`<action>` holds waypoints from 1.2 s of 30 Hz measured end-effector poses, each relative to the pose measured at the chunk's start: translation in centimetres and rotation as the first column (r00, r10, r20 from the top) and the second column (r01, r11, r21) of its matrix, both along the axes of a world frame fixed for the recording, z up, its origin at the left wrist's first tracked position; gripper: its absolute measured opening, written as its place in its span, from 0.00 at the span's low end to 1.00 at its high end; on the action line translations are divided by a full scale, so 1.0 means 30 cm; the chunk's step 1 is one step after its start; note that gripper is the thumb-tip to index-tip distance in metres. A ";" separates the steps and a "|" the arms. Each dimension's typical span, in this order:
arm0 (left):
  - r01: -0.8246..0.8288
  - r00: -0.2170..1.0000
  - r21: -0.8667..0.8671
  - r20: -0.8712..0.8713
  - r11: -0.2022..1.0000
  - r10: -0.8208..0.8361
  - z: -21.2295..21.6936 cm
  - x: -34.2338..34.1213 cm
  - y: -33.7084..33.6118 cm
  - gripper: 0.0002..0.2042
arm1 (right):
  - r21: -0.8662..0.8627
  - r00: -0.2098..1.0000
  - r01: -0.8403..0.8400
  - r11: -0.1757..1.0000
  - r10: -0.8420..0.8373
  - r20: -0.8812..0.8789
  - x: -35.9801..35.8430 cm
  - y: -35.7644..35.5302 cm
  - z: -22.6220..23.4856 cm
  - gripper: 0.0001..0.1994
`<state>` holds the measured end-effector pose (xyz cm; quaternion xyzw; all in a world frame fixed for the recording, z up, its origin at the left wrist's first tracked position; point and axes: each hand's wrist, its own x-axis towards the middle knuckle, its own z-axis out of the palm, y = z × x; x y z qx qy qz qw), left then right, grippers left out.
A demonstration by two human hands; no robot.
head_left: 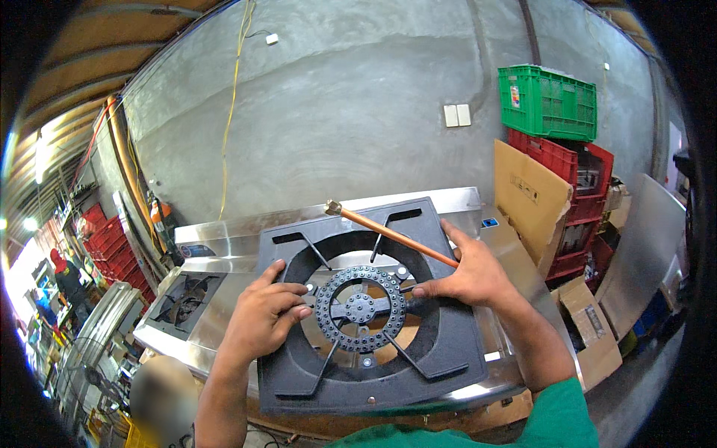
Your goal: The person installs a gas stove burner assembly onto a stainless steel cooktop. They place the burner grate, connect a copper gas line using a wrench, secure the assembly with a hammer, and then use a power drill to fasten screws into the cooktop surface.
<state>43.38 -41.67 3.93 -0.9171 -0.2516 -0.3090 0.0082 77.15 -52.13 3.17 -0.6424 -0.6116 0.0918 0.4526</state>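
Observation:
A square black cast-iron stove top (pixel 441 347) with a round opening lies in front of me, slightly turned. In its opening sits a ring burner (pixel 361 308) with a small round centre head and several holes. My left hand (pixel 261 317) is at the left of the burner, its fingers curled in beside a silver bolt (pixel 311 287); whatever they pinch is too small to make out. A copper tube (pixel 392 237) with a brass fitting at its far end slants over the stove top. My right hand (pixel 474 272) closes around its near end, thumb reaching toward the burner's right side.
Beneath lies a stainless steel stove body (pixel 228 287) with another burner (pixel 190 299) at the left. On the right stand a cardboard sheet (pixel 529 194), stacked red crates (pixel 582 213), a green crate (pixel 549 101) and an open cardboard box (pixel 594 328). A grey wall (pixel 343 112) rises behind.

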 end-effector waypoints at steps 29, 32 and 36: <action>0.034 0.951 -0.620 -0.222 0.784 -0.217 -0.150 -0.507 0.602 0.16 | -0.249 0.841 -0.390 0.887 0.232 -0.489 -0.462 0.256 -0.220 0.24; 0.041 0.952 -0.593 -0.221 0.804 -0.212 -0.179 -0.513 0.626 0.16 | -0.203 0.932 -0.324 0.924 0.275 -0.235 -0.464 0.287 -0.299 0.20; -0.026 0.919 -0.635 -0.320 0.772 -0.232 -0.174 -0.499 0.647 0.16 | -0.287 0.978 -0.195 0.938 0.163 -0.131 -0.472 0.269 -0.285 0.20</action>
